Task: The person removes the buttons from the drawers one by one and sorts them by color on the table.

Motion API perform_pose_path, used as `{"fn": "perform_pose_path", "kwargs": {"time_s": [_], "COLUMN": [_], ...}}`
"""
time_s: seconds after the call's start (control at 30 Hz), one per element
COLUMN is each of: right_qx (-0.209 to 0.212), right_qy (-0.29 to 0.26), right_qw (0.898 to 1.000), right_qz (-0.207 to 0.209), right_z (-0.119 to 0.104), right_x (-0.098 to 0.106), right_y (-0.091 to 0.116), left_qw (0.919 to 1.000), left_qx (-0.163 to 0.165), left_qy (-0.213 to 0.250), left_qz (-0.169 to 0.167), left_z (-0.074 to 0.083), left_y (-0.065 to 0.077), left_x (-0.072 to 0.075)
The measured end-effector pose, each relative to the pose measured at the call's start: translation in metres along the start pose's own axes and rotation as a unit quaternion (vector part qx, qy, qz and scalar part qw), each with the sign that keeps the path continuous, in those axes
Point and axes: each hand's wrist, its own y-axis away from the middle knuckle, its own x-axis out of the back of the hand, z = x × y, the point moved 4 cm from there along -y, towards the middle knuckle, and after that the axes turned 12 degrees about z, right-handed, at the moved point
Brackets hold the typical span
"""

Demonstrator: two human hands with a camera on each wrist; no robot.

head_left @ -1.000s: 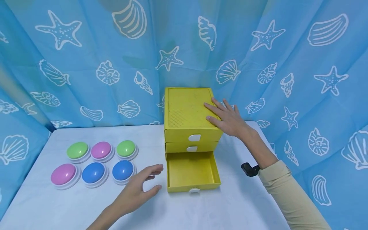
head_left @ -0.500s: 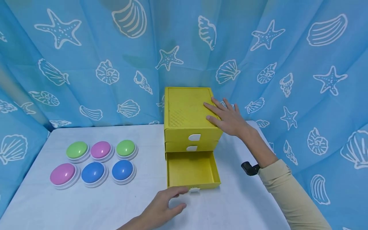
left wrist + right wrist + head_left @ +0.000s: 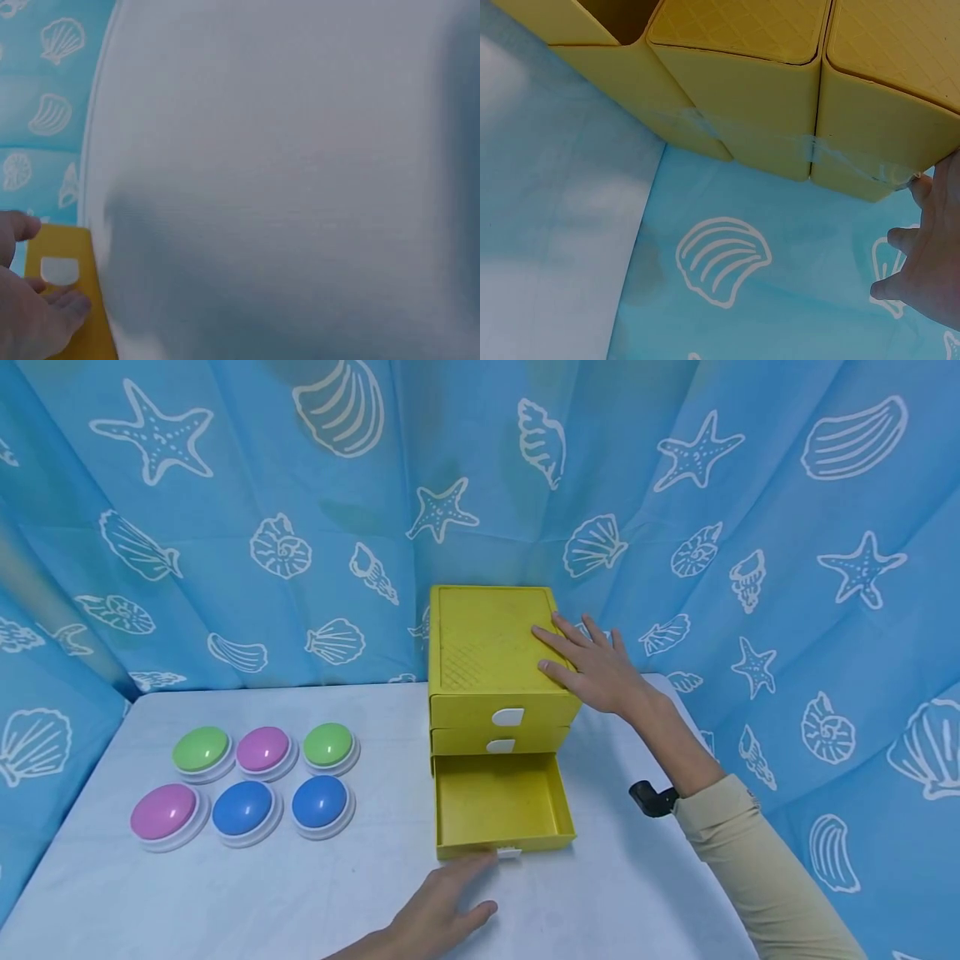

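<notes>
A yellow three-drawer cabinet [image 3: 491, 639] stands at the back of the table, its bottom drawer [image 3: 495, 797] pulled out with nothing inside. The two upper drawers are pushed in. My left hand [image 3: 438, 910] is at the front of the bottom drawer, fingertips right by its white tab handle [image 3: 508, 852]; the thumb is spread away. In the left wrist view the fingers [image 3: 64, 307] lie close to the white tab [image 3: 60, 271]. My right hand [image 3: 596, 672] rests with spread fingers on the cabinet's top right edge; the right wrist view shows it at the cabinet's side [image 3: 742, 112].
On the left of the white table [image 3: 247, 902] sit several round, domed push lights or buttons on white bases: green [image 3: 201, 749], pink [image 3: 162, 812] and blue [image 3: 320, 802]. A blue seashell-print curtain [image 3: 480, 443] hangs behind. A black device [image 3: 651, 800] is on the right wrist.
My left hand has moved rightward and down from the drawer's left side to its front, by the handle. The right hand and the drawer have stayed in place.
</notes>
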Motion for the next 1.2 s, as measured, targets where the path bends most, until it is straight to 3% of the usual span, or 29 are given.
{"fn": "perform_pose_path", "kwargs": {"time_s": [0.27,0.5,0.73,1.03,1.2], "right_qx": [0.000,0.000,0.000,-0.005,-0.004], "right_qy": [0.003,-0.003,-0.004,-0.010,-0.015], "right_qw": [1.000,1.000,1.000,1.000,1.000], "right_qz": [-0.002,-0.001,-0.001,-0.003,-0.003], "right_z": [0.000,-0.001,-0.001,-0.001,-0.001], "right_x": [-0.001,-0.001,-0.001,-0.001,-0.001], "right_y": [-0.001,0.000,-0.001,0.000,0.000], "left_qw": [0.9968,0.9740,0.9642,0.9384,0.9335], "left_qx": [-0.038,-0.126,-0.139,-0.187,-0.193], "left_qy": [-0.044,-0.112,-0.144,-0.177,-0.177], "left_qz": [0.056,0.151,0.173,0.231,0.245], "left_z": [0.000,0.006,0.006,0.009,0.009], "left_y": [-0.007,-0.005,-0.014,-0.024,-0.028], "left_x": [-0.007,-0.006,-0.005,-0.001,0.002]}}
